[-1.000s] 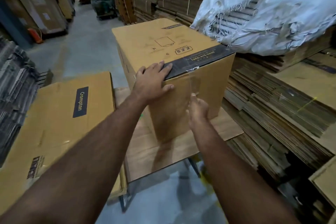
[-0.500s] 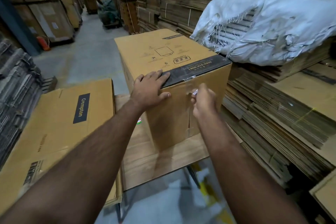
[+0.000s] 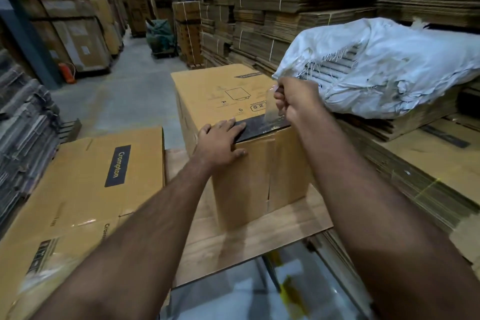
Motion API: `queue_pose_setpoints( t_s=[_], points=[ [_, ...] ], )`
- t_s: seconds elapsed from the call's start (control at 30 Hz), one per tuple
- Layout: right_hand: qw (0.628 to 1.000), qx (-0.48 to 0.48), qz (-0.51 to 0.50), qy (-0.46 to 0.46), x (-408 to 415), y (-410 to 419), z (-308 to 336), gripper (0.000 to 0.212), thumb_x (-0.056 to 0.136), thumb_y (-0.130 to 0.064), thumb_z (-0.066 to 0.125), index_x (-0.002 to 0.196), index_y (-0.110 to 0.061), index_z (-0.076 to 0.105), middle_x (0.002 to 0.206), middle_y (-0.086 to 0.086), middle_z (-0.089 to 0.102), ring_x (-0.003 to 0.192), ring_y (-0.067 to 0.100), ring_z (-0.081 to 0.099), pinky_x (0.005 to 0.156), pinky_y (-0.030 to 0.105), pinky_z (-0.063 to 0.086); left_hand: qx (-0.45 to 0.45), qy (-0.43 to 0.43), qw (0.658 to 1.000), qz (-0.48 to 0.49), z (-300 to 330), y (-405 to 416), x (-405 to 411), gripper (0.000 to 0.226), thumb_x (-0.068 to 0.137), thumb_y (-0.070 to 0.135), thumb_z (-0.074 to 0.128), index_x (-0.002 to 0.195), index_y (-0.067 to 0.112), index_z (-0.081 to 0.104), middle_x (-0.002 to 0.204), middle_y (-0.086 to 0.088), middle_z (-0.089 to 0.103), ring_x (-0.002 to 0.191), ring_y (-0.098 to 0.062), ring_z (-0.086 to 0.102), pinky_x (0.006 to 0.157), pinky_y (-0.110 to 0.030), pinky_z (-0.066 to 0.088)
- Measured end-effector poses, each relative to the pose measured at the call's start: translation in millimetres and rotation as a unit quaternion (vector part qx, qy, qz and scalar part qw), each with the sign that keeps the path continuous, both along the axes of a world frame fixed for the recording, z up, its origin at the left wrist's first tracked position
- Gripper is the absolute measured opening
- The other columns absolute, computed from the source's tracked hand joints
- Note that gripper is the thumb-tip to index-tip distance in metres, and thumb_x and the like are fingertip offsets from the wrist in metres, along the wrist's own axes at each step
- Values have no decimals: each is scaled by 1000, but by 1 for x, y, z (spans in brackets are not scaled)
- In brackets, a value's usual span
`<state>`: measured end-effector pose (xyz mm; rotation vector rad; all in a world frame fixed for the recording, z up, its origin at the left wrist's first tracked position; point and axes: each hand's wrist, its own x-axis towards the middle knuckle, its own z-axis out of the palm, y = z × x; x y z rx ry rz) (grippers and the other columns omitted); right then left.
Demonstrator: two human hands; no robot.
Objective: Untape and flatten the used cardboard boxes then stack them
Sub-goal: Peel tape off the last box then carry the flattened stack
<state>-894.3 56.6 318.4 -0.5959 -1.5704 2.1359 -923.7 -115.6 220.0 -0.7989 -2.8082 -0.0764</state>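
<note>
A tall brown cardboard box (image 3: 220, 91) stands upright on a flat cardboard sheet (image 3: 233, 244) in the middle of the head view. My left hand (image 3: 219, 143) lies flat on its near top edge, fingers over a dark printed band. My right hand (image 3: 296, 100) is raised above the box's right top edge and pinches a strip of clear tape (image 3: 271, 108) that still runs down to the box. The front face shows a vertical seam with tape residue.
A second Crompton box (image 3: 85, 189) lies at the left. Flattened cardboard stacks (image 3: 428, 163) fill the right, with a white woven sack (image 3: 389, 70) on top. Bundled cardboard (image 3: 23, 122) lines the left. An aisle of grey floor (image 3: 117, 93) runs ahead between tall stacks.
My right hand has risen from the front face to above the top edge, peeling the clear tape upward. My left hand has stayed pressed on the box top.
</note>
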Motion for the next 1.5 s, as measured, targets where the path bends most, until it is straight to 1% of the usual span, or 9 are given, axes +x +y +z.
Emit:
queue_pose_setpoints(
  t_s=[0.2, 0.47, 0.6, 0.67, 0.83, 0.97, 1.17, 1.23, 1.5],
  points=[
    [999, 15, 23, -29, -32, 3, 2, 20, 91, -5, 62, 110, -1, 62, 74, 3, 55, 51, 6, 44, 40, 17, 31, 7, -12, 1000, 4, 3, 2, 1, 75, 91, 59, 49, 154, 35, 16, 163, 4, 16, 148, -17, 17, 119, -46, 10],
    [975, 159, 125, -94, -78, 1, 0, 15, 93, -6, 59, 80, -9, 64, 74, 3, 63, 58, 6, 52, 52, 17, 42, -57, 11, 998, -15, 3, 4, 8, 79, 98, 53, 38, 152, 34, -16, 161, -8, 15, 148, -25, 15, 118, -54, 14],
    [966, 184, 162, -79, -99, -11, -16, 9, 94, -9, 60, 86, -13, 62, 82, 4, 60, 81, 14, 58, 85, 29, 56, -48, 15, 999, -7, 0, 2, 5, 76, 97, 54, 38, 154, 34, -8, 161, -7, 17, 147, -25, 17, 118, -52, 13],
    [964, 204, 160, -52, -104, -7, -27, 9, 93, -15, 60, 87, -16, 66, 83, 4, 61, 86, 20, 58, 83, 35, 54, -34, 16, 999, -12, -2, 0, 0, 77, 95, 58, 38, 155, 33, -3, 160, -5, 20, 146, -23, 20, 118, -50, 14],
    [940, 331, -81, -11, -80, 40, -40, 18, 98, -18, 52, 101, -15, 70, 95, -4, 66, 85, 14, 59, 69, 22, 46, 14, 15, 1000, -6, -7, 2, -6, 77, 87, 67, 31, 154, 32, 18, 156, -1, 29, 143, -20, 26, 117, -48, 15],
    [840, 459, -234, -168, -53, 86, -69, 32, 89, -18, 54, 119, -19, 63, 130, 8, 56, 124, 29, 46, 101, 44, 36, 16, 10, 1000, -8, -8, 0, -12, 75, 88, 67, 33, 154, 34, 21, 158, 0, 26, 144, -20, 23, 118, -48, 12],
    [933, 294, -28, -205, -31, 120, -111, 73, 93, -59, 49, 142, -6, 43, 146, 19, 46, 132, 37, 45, 110, 45, 38, 91, -23, 987, 127, -5, 3, 5, 83, 76, 81, 49, 146, 39, 33, 162, -13, -7, 146, -41, -14, 112, -64, 14],
    [935, 303, -22, -183, -31, 120, -111, 73, 91, -60, 52, 138, -5, 46, 142, 16, 50, 129, 35, 48, 108, 44, 40, 145, -55, 970, 186, -4, -1, 10, 94, 65, 86, 55, 142, 36, 34, 160, -17, -13, 145, -48, -5, 112, -60, 21],
    [907, 407, -35, -105, -34, 74, -52, 59, 95, -48, 53, 132, -2, 45, 134, 21, 52, 124, 39, 50, 104, 46, 42, 312, -73, 930, 182, -28, -42, 16, 113, 47, 102, 41, 135, 31, 46, 134, -20, 43, 127, -42, 38, 104, -47, 41]
  ],
)
